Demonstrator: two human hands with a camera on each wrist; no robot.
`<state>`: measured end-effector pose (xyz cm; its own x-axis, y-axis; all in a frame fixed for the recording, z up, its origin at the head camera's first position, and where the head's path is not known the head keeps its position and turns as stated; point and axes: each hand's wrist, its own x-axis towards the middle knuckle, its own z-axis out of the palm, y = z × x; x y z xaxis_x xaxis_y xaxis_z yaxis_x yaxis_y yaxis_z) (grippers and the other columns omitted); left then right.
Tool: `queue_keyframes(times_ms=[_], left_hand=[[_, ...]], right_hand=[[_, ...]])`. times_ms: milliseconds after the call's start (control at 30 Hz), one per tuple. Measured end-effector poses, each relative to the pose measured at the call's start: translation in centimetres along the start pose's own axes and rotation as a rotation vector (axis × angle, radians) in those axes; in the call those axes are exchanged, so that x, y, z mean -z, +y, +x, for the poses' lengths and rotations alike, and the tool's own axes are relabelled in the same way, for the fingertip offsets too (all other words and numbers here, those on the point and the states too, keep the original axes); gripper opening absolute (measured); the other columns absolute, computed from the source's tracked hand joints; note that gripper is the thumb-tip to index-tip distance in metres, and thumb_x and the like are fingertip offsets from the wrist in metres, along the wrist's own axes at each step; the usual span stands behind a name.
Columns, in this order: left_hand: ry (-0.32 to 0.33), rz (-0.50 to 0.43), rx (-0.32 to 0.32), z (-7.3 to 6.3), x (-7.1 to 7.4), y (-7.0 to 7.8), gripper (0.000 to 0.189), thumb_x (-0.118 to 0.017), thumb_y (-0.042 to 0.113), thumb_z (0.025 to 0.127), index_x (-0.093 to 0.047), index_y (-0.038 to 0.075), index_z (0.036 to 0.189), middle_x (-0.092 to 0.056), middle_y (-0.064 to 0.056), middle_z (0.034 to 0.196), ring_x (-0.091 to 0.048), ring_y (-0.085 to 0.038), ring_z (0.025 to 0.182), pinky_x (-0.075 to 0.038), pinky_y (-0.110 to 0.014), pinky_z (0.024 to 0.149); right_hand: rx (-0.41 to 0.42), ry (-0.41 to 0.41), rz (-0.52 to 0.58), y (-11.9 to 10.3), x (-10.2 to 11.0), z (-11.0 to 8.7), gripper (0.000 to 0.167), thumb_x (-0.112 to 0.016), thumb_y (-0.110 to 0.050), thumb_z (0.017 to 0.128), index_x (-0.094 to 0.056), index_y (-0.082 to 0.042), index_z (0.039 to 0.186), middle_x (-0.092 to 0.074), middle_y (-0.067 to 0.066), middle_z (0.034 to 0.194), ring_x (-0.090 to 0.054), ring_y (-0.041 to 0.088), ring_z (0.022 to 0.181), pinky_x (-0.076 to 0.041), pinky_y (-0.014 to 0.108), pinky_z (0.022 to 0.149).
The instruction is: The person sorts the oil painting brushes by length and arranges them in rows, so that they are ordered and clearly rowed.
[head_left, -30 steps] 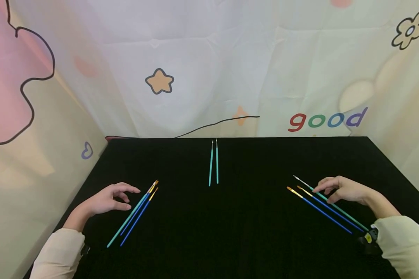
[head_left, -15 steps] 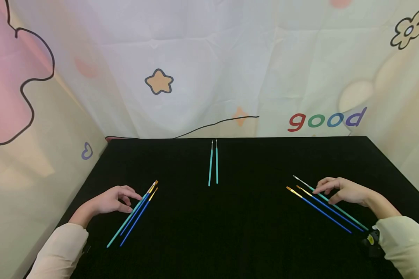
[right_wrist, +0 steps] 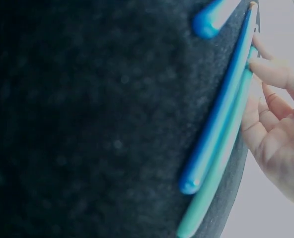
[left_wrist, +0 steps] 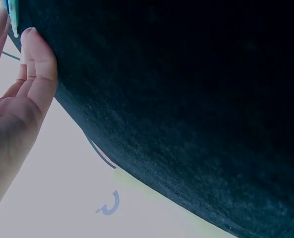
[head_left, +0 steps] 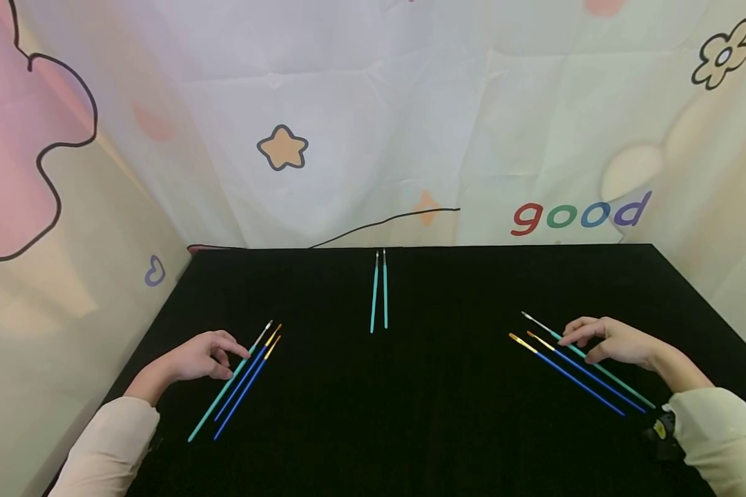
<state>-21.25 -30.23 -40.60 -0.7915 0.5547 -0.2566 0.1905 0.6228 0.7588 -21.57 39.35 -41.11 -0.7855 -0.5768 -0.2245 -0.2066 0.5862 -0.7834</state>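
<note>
Three paintbrushes lie slanted at the left: one teal-handled paintbrush (head_left: pixel 217 403) and two blue ones (head_left: pixel 239 385). My left hand (head_left: pixel 199 355) reaches over the teal one, its index finger and thumb tips at the handle, spaced apart along it. Its brush ends also show at the top corner of the left wrist view. Over at the right lie another teal paintbrush (head_left: pixel 618 382) and two blue paintbrushes (head_left: pixel 575 376). My right hand (head_left: pixel 615 339) hovers low with index finger and thumb touching that teal handle (right_wrist: pixel 219 166); neither hand lifts anything.
Two more teal paintbrushes (head_left: pixel 374 293) lie side by side at the back middle of the black tabletop (head_left: pixel 373 414). A printed cloth (head_left: pixel 373 124) hangs behind and along both sides. A black wrist device (head_left: pixel 662 431) sits at the right cuff.
My left hand has come down and right onto the teal paintbrush, whose tip has since shifted left, away from the blue ones. The right hand has barely moved.
</note>
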Motion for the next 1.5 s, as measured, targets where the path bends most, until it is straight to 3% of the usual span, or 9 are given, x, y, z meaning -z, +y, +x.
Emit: queue_keyframes(times_ms=[200, 433, 567, 867, 1200, 1500], left_hand=[[0.03, 0.02, 0.021, -0.4, 0.2, -0.1, 0.031, -0.061, -0.001, 0.081, -0.062, 0.0, 0.112, -0.045, -0.018, 0.11, -0.057, -0.018, 0.064, -0.047, -0.035, 0.07], [0.065, -0.019, 0.033, -0.8, 0.2, 0.0, 0.029, -0.064, 0.0, 0.081, -0.062, -0.003, 0.109, -0.045, -0.018, 0.108, -0.057, -0.016, 0.062, -0.051, -0.03, 0.064], [0.071, -0.013, 0.014, -0.7, 0.0, -0.1, 0.03, -0.067, 0.002, 0.079, -0.063, -0.003, 0.108, -0.046, -0.019, 0.109, -0.058, -0.015, 0.061, -0.051, -0.029, 0.065], [0.132, 0.015, 0.023, 0.0, -0.8, -0.6, 0.027, -0.071, 0.005, 0.076, -0.066, -0.002, 0.102, -0.049, -0.017, 0.104, -0.057, -0.013, 0.057, -0.05, -0.028, 0.059], [0.156, 0.056, 0.037, 0.4, -0.7, -0.2, 0.027, -0.074, 0.007, 0.073, -0.068, 0.0, 0.098, -0.05, -0.015, 0.101, -0.058, -0.015, 0.058, -0.049, -0.028, 0.058], [0.181, 0.041, 0.069, 0.3, -0.8, 0.2, 0.025, -0.071, -0.003, 0.072, -0.067, -0.001, 0.096, -0.051, -0.016, 0.102, -0.059, -0.017, 0.06, -0.05, -0.031, 0.058]], right_hand=[[-0.005, 0.026, -0.033, -0.3, -0.3, 0.2, 0.033, -0.06, 0.0, 0.079, -0.061, 0.002, 0.111, -0.046, 0.008, 0.116, -0.046, 0.013, 0.094, -0.045, 0.028, 0.075], [0.011, 0.062, -0.05, -0.7, -1.1, 0.9, 0.032, -0.065, -0.004, 0.077, -0.061, 0.001, 0.109, -0.045, 0.018, 0.118, -0.045, 0.016, 0.092, -0.046, 0.026, 0.072], [0.008, 0.082, -0.054, -0.8, -1.0, 0.5, 0.032, -0.063, -0.001, 0.078, -0.06, 0.003, 0.11, -0.046, 0.016, 0.117, -0.047, 0.01, 0.09, -0.047, 0.025, 0.072], [-0.005, 0.091, -0.106, -0.9, -0.8, 0.1, 0.033, -0.062, -0.001, 0.077, -0.061, 0.002, 0.11, -0.048, 0.017, 0.116, -0.05, 0.011, 0.091, -0.048, 0.027, 0.07], [-0.053, 0.088, -0.107, -1.5, -0.6, 0.2, 0.036, -0.061, 0.003, 0.074, -0.06, 0.004, 0.11, -0.048, 0.025, 0.117, -0.05, 0.029, 0.096, -0.048, 0.027, 0.071], [-0.063, 0.092, -0.079, -1.5, -0.6, 0.1, 0.037, -0.061, 0.003, 0.075, -0.058, 0.007, 0.112, -0.051, 0.025, 0.117, -0.052, 0.017, 0.094, -0.048, 0.026, 0.072]])
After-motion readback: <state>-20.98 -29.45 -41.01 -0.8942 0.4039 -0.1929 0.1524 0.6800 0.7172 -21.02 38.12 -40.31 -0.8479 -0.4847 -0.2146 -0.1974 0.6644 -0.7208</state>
